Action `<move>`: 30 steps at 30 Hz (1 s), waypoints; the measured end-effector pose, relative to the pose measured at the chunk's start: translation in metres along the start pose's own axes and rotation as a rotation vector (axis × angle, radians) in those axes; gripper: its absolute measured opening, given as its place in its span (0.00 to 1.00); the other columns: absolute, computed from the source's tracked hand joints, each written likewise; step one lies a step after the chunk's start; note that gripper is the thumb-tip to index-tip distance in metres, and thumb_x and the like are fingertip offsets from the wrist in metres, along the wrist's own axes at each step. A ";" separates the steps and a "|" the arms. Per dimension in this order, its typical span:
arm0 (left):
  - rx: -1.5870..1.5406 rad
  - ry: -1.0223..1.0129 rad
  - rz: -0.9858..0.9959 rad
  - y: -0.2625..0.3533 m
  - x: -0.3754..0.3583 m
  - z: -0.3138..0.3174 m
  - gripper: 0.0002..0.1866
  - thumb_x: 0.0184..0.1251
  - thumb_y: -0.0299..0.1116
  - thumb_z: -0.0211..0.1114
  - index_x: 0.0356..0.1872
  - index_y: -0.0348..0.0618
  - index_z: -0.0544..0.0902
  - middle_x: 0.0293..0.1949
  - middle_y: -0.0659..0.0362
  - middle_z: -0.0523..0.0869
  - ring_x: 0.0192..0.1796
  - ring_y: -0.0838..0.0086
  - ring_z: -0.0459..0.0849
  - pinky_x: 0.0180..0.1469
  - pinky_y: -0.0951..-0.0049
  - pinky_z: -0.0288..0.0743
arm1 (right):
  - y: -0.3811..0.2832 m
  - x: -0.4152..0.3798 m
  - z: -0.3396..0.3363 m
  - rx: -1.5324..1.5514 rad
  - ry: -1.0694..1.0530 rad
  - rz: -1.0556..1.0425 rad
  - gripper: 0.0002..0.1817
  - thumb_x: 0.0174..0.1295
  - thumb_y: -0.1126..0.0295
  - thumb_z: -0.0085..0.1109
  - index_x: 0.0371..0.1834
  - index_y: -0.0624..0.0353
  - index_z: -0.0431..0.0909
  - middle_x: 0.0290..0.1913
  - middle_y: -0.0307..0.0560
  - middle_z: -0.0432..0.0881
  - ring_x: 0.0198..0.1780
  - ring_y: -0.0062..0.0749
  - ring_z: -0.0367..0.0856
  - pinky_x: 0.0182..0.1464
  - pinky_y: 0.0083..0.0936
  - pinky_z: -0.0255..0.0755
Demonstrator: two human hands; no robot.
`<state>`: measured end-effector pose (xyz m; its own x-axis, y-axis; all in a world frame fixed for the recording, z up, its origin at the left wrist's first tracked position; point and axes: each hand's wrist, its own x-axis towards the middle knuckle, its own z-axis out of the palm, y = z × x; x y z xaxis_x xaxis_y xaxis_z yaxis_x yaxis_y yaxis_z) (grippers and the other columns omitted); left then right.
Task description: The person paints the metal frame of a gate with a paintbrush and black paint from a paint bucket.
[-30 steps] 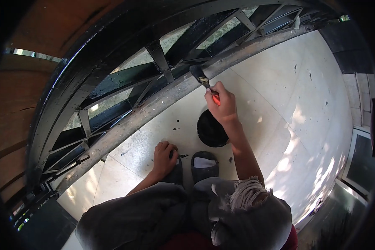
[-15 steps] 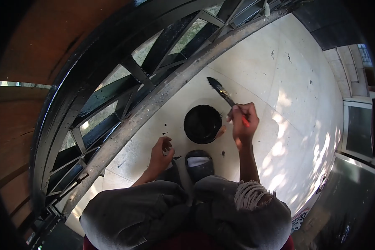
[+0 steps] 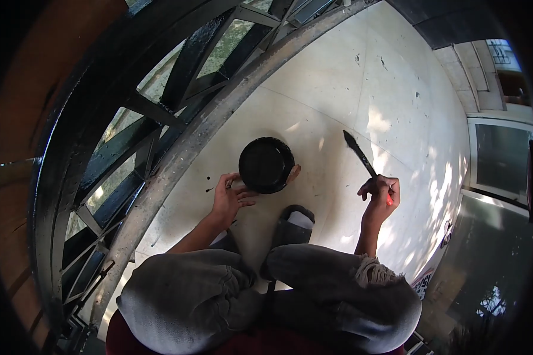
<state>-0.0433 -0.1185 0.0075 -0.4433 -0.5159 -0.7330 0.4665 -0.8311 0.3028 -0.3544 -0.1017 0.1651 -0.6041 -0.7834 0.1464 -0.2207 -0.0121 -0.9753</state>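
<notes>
A round black container of dark paint [image 3: 267, 165] stands on the pale floor in front of my feet. My left hand [image 3: 226, 201] reaches to its lower left side, fingers spread, with the fingertips right at the container's wall. Off to the right, my right hand [image 3: 382, 192] is closed around the handle of a paintbrush [image 3: 361, 155]. The brush has a red handle end and dark, paint-coated bristles that point up and left, clear of the container. A brown patch [image 3: 294, 173] shows at the container's right side.
A black metal frame with diagonal bars [image 3: 177, 100] runs along the left, edged by a worn grey rail [image 3: 219, 118]. Dark paint spots [image 3: 209, 190] mark the floor [image 3: 326, 89]. My shoes [image 3: 293, 228] are close below the container. A glass door [image 3: 503, 165] is at the right.
My right hand has carried the paintbrush rightward, away from the container. My left hand has come up to the container's side with its fingers extended. The view has shifted and my feet are further apart.
</notes>
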 end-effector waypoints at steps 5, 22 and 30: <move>-0.025 -0.015 0.042 0.005 0.011 0.013 0.35 0.71 0.61 0.50 0.69 0.47 0.65 0.59 0.39 0.81 0.60 0.52 0.83 0.61 0.53 0.74 | 0.005 0.006 0.007 -0.025 -0.114 0.062 0.11 0.73 0.69 0.51 0.32 0.58 0.65 0.21 0.47 0.76 0.17 0.29 0.75 0.21 0.23 0.63; -0.059 -0.100 0.116 0.076 0.081 0.068 0.42 0.67 0.57 0.59 0.71 0.37 0.57 0.63 0.29 0.72 0.60 0.46 0.81 0.63 0.50 0.75 | -0.065 -0.014 0.001 -0.041 -0.119 0.040 0.10 0.74 0.71 0.55 0.34 0.59 0.68 0.21 0.46 0.78 0.19 0.27 0.76 0.22 0.20 0.63; -0.153 -0.167 0.144 0.093 0.116 0.078 0.38 0.66 0.54 0.61 0.66 0.37 0.61 0.63 0.32 0.73 0.60 0.46 0.82 0.61 0.51 0.76 | -0.070 0.049 0.009 -0.062 -0.051 -0.127 0.09 0.74 0.69 0.51 0.35 0.61 0.69 0.22 0.47 0.77 0.19 0.26 0.74 0.22 0.20 0.62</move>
<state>-0.1108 -0.2713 -0.0021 -0.4785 -0.6639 -0.5747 0.6386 -0.7123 0.2912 -0.3616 -0.1451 0.2388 -0.5289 -0.8086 0.2579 -0.3406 -0.0762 -0.9371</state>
